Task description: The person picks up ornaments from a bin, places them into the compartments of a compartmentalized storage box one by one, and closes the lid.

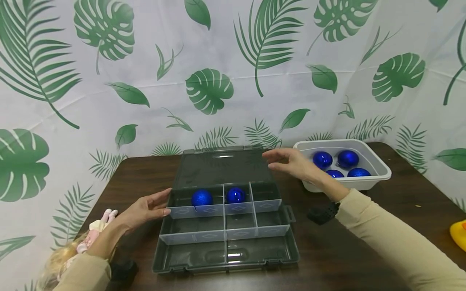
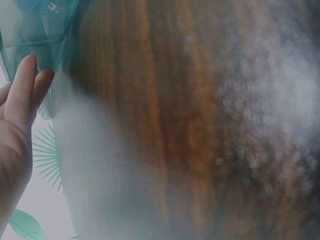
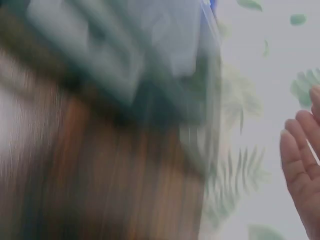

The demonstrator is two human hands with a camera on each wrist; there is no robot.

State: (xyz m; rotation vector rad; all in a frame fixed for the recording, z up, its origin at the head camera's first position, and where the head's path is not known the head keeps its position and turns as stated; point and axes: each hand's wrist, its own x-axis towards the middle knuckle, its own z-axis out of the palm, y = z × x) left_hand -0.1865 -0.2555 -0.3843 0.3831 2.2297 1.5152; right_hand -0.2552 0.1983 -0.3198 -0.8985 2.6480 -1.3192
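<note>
A dark see-through plastic organizer box (image 1: 193, 255) lies on the table with its lid (image 1: 218, 169) folded back. Two blue baubles sit in its back row: a glittery one (image 1: 202, 198) in the left compartment and a shiny one (image 1: 236, 195) in the middle one. My left hand (image 1: 147, 210) is at the box's left side, fingers extended along that edge; whether they touch it I cannot tell. Beside the lid's right edge, my right hand (image 1: 291, 163) hovers with fingers loosely extended and nothing held. The right wrist view is blurred, showing that hand (image 3: 302, 165) at its edge.
A white plastic tub (image 1: 380, 169) holding several blue baubles (image 1: 348, 159) stands at the back right. A doll (image 1: 89, 240) lies on the left, partly behind my left forearm. At the far right edge is a yellow toy (image 1: 459, 234). A leaf-print cloth (image 1: 164, 93) hangs behind the table.
</note>
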